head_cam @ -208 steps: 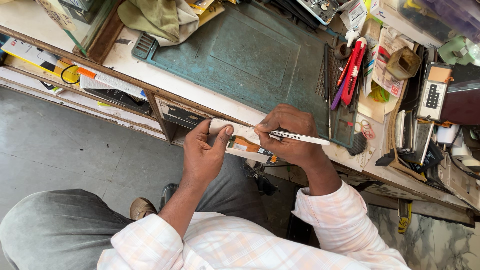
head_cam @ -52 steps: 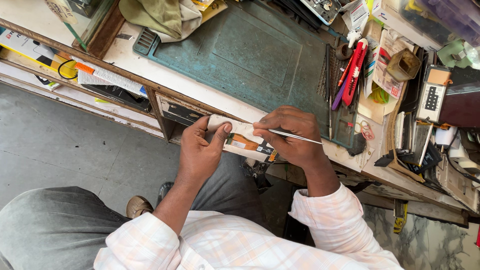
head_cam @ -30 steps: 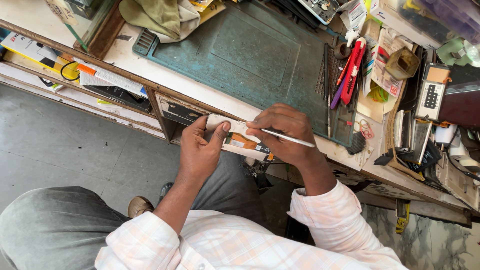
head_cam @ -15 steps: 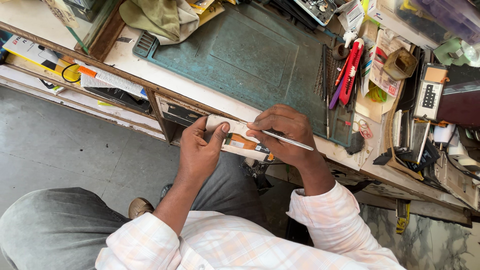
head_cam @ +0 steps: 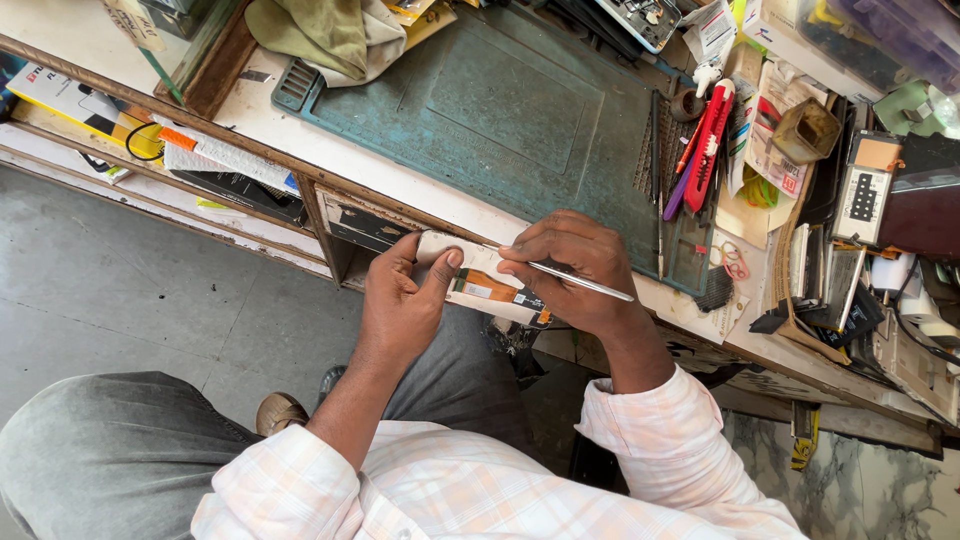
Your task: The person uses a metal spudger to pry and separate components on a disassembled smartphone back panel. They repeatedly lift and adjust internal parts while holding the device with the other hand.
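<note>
My left hand (head_cam: pixel 405 300) grips the left end of a small flat white panel (head_cam: pixel 482 283) with an orange flex strip on it, held just below the bench's front edge. My right hand (head_cam: pixel 570 265) rests over the panel's right end and pinches thin metal tweezers (head_cam: pixel 580 282), whose tip points left onto the panel. Both forearms come up from my lap; the sleeves are pale checked cloth.
A worn green work mat (head_cam: pixel 500 110) covers the bench top. Red and purple hand tools (head_cam: pixel 705 140) lie at its right edge. Cluttered boxes, a small keypad device (head_cam: pixel 862 195) and cables fill the right side. A green cloth (head_cam: pixel 320 30) lies top left. Grey floor is at the left.
The hands stay at the same spot with the panel. Over the frames the tweezers' tip has shifted slightly left along the panel; the view has barely moved.
</note>
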{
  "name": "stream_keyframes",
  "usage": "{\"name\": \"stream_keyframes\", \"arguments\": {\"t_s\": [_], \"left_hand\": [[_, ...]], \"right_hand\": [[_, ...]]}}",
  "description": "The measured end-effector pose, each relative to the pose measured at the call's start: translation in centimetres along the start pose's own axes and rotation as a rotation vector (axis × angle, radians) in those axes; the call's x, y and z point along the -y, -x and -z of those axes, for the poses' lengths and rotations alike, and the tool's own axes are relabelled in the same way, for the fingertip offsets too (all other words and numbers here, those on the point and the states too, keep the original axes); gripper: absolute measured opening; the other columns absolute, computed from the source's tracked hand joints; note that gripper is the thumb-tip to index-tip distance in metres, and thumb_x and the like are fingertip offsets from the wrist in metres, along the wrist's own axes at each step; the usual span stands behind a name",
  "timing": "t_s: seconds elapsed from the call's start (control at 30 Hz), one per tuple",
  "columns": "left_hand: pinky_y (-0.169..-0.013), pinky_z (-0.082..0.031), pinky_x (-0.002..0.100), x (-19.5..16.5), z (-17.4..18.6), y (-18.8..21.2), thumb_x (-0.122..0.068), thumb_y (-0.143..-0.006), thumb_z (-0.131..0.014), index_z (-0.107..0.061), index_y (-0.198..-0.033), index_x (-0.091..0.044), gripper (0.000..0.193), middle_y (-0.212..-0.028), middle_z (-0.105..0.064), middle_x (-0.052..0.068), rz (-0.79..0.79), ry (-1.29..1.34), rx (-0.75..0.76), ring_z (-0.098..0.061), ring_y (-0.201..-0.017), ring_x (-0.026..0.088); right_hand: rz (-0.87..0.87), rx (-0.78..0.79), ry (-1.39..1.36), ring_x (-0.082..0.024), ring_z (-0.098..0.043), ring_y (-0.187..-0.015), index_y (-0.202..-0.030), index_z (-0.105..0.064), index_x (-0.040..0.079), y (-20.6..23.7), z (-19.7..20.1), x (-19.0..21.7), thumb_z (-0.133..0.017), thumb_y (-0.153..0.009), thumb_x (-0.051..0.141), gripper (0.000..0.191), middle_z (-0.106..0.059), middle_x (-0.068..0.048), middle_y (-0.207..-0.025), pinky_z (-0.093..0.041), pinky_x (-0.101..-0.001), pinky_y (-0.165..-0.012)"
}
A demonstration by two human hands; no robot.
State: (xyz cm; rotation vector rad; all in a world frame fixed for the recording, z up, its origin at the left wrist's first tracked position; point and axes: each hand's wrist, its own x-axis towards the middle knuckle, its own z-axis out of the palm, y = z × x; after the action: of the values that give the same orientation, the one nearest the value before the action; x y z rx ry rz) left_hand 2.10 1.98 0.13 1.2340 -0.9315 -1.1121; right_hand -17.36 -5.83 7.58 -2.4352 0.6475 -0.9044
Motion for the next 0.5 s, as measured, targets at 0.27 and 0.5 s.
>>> {"name": "stream_keyframes", "arguments": {"t_s": [0.27, 0.5], "left_hand": [[-0.083, -0.059, 0.029, -0.11, 0.08, -0.01, -0.021, -0.1, -0.067, -0.069, -0.111, 0.001, 0.024, -0.096, -0.076, 0.012, 0.02, -0.004, 0.005, -0.071, -0.096, 0.011], [-0.084, -0.058, 0.029, -0.26, -0.21, 0.35, -0.021, -0.1, -0.068, -0.07, -0.109, 0.001, 0.024, -0.096, -0.076, 0.011, 0.009, -0.009, -0.016, -0.071, -0.096, 0.011]], "right_hand": [[0.007, 0.01, -0.003, -0.016, -0.071, -0.081, -0.098, -0.074, 0.007, -0.31, -0.21, 0.27, -0.086, -0.086, 0.013, 0.017, -0.075, -0.006, -0.09, -0.052, -0.0307, -0.067], [0.025, -0.001, -0.007, -0.018, -0.072, -0.083, -0.098, -0.074, 0.006, -0.19, -0.05, 0.66, -0.086, -0.086, 0.012, 0.018, -0.075, -0.007, -0.092, -0.054, -0.0305, -0.069]]}}
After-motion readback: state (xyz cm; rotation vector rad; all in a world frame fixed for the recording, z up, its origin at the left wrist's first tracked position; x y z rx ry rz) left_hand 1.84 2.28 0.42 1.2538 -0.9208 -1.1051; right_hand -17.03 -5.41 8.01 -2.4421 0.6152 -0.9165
